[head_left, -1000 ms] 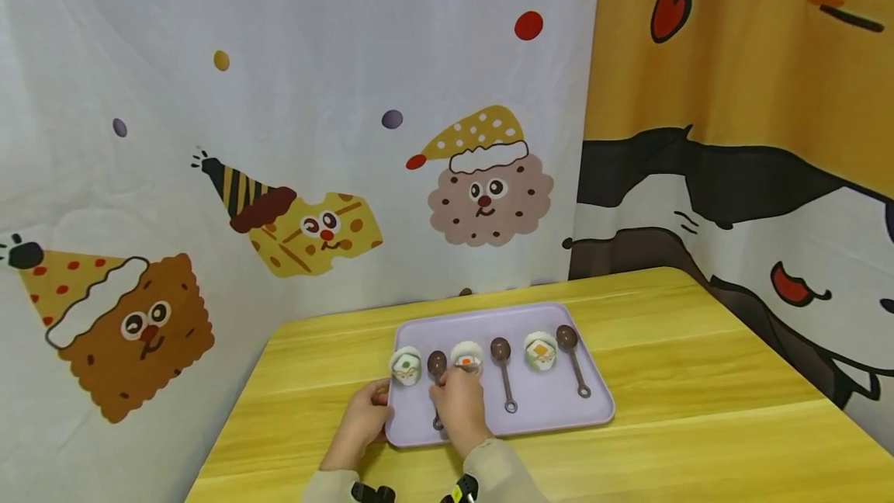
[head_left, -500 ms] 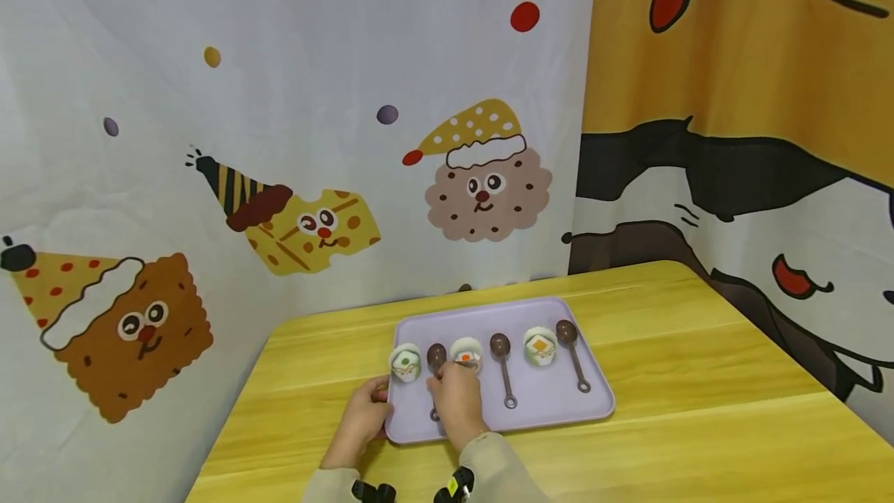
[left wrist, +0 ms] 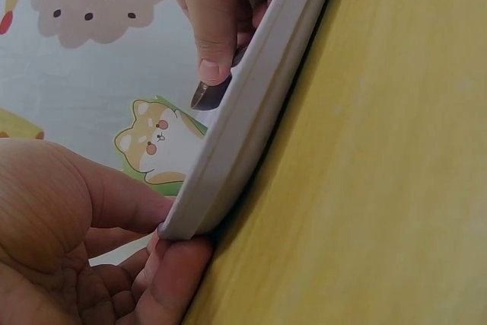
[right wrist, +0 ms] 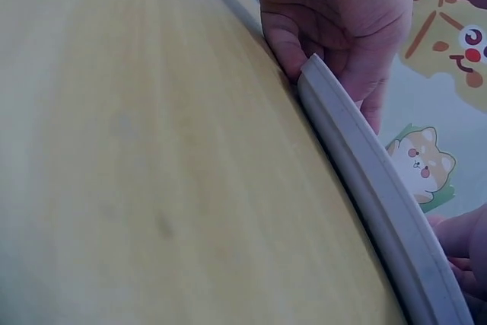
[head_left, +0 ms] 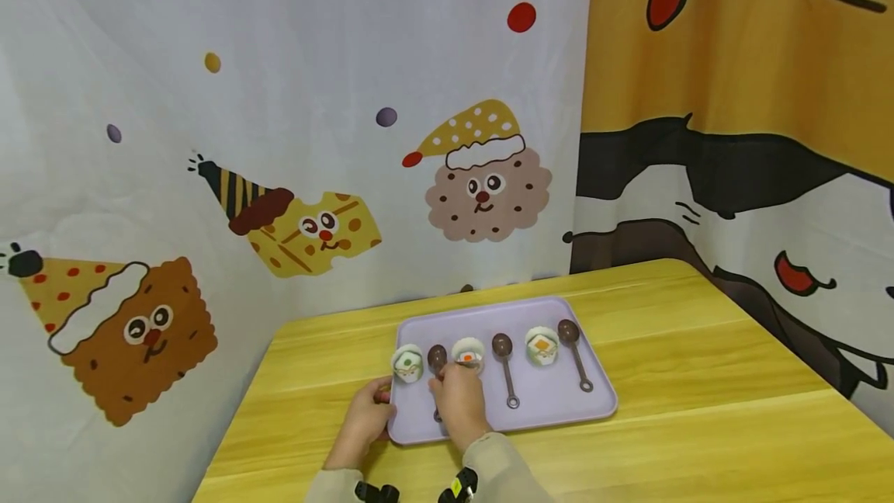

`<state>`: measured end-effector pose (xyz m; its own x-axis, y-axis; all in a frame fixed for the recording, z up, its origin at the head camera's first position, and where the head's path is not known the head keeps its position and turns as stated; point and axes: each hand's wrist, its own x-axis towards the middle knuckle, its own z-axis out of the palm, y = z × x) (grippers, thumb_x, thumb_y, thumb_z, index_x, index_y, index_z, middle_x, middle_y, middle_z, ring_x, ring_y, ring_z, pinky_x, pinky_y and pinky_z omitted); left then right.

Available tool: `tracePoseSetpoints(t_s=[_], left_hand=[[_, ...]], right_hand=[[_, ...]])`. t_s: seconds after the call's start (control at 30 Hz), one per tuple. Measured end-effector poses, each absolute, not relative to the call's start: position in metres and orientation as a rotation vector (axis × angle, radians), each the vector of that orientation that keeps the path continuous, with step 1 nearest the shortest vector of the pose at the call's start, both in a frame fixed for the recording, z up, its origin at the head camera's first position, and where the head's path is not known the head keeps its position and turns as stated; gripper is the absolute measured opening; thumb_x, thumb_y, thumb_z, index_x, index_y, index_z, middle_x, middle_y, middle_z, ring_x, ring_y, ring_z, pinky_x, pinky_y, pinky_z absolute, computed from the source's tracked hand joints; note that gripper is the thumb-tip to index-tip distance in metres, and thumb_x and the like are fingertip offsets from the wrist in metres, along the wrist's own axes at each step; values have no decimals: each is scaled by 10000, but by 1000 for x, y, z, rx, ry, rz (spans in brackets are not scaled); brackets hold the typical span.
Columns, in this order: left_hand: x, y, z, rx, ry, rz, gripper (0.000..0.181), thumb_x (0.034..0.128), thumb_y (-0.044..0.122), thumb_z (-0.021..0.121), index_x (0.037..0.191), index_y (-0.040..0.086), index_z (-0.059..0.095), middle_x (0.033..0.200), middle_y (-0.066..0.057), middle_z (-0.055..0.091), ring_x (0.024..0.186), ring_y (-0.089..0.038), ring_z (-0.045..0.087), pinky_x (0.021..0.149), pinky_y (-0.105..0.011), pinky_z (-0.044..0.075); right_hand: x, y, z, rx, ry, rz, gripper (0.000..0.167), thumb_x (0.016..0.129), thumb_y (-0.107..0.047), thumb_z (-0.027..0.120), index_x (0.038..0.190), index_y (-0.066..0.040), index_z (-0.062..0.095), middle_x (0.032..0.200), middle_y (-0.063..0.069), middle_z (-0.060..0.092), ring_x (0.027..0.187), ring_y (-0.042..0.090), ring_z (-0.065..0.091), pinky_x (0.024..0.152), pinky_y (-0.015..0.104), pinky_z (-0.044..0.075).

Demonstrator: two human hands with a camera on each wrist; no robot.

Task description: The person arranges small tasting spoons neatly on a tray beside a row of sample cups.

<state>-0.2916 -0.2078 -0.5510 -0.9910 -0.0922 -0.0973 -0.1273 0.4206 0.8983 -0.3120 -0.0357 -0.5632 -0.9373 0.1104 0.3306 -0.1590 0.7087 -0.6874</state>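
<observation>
My left hand [head_left: 368, 414] pinches the left rim of a lilac tray [head_left: 545, 402], near its front corner. In the left wrist view the thumb is above the rim with fingers below. My right hand [head_left: 459, 406] is over the tray with curled fingers, its thumb on a brown spoon [head_left: 437, 355] at the left; the hand covers part of the handle. Just beyond the right fingertips is a small white cup [head_left: 466, 348] with an orange mark, partly covered. Left of the spoon stands another white cup [head_left: 408, 364] with a green mark.
On the tray's right part are a second brown spoon [head_left: 502, 346], a third cup [head_left: 542, 346] with an orange mark, and a third brown spoon [head_left: 570, 332]. The yellow wood-grain table [head_left: 663, 348] reaches a cartoon-printed cloth [head_left: 349, 99] behind it.
The head view has tilted slightly. The spoon by the right hand has shifted very slightly on the tray; both hands stay almost where they were.
</observation>
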Motion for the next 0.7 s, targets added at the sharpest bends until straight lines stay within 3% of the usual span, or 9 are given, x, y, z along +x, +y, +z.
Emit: tracePoseSetpoints(t_s=[0.17, 0.47, 0.7], left_hand=[[-294, -206, -552, -200, 2610, 1667, 565, 826, -107, 574, 1388, -52, 543, 1038, -178, 575, 834, -266, 597, 502, -364, 551], [-293, -206, -554, -202, 2641, 1630, 567, 814, -105, 581, 1377, -59, 549, 1007, -171, 576, 814, -266, 597, 482, -361, 543], [-291, -217, -549, -138, 2778, 1508, 512, 810, -71, 609, 1318, -113, 557, 935, -151, 600, 733, -218, 604, 483, -341, 544]], right_hand=[[-312, -34, -564, 67, -2568, 1000, 278, 816, -222, 828, 636, -142, 632, 613, -16, 618, 548, 180, 585, 521, 360, 489], [-303, -28, -554, 41, -2649, 854, 296, 873, -414, 752, 769, -140, 716, 692, -3, 661, 548, 158, 576, 463, 337, 445], [-306, 1, -529, 213, -2507, 661, 228, 898, -377, 711, 756, -199, 732, 697, -33, 686, 525, 132, 574, 424, 286, 414]])
